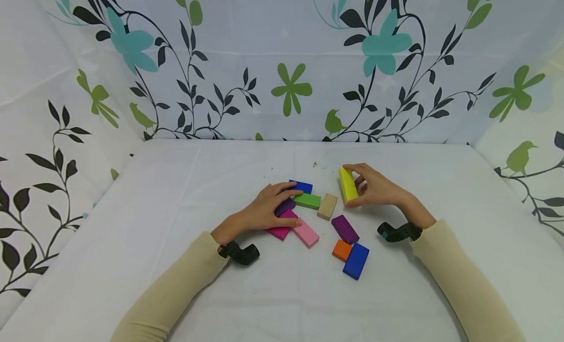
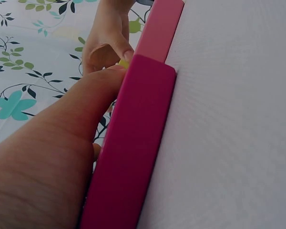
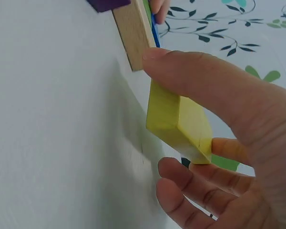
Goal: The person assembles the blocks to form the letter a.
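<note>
My right hand (image 1: 379, 187) pinches a yellow block (image 1: 348, 184) between thumb and fingers. In the right wrist view, the yellow block (image 3: 169, 114) is tilted, with a shadow on the cloth beside it. Spread over a cluster of blocks, my left hand (image 1: 266, 207) has its fingers over a blue block (image 1: 303, 186), a green block (image 1: 308, 201) and a dark purple block (image 1: 286, 206). Its thumb lies across a magenta block (image 1: 278, 233) and a pink block (image 1: 308, 235). Up close in the left wrist view, the magenta block (image 2: 133, 143) meets the pink one.
A plain wooden block (image 1: 327, 207) lies between the hands. Nearer me are a purple block (image 1: 345, 229), an orange block (image 1: 341, 250) and a larger blue block (image 1: 356, 261), close together. White cloth covers the table (image 1: 220, 303); a patterned curtain (image 1: 282, 48) hangs behind.
</note>
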A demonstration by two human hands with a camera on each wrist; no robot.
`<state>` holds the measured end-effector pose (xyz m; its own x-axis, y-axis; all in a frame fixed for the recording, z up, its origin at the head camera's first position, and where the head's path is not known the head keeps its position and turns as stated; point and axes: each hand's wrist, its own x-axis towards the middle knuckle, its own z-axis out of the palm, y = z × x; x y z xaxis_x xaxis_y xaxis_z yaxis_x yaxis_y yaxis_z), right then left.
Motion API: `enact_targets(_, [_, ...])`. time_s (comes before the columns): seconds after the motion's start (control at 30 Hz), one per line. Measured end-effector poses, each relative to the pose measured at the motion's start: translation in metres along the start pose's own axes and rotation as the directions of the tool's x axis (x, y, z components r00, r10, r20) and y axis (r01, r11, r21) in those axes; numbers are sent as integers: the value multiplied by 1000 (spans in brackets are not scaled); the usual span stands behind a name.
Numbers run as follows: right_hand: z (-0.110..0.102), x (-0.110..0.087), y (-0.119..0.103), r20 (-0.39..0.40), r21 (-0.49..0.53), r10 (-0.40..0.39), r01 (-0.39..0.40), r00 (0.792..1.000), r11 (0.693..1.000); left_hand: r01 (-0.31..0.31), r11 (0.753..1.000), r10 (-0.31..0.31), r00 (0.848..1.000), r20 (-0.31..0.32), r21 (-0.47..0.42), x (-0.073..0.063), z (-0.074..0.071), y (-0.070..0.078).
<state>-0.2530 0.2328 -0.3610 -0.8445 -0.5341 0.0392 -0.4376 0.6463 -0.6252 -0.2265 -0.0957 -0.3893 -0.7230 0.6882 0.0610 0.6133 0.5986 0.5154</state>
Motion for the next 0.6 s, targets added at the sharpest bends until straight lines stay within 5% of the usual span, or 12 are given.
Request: enact_targets(0.6, [-8, -3, 19, -33, -37, 151, -152, 988, 988, 5, 1000, -5, 1000, 4, -7, 0, 0, 0])
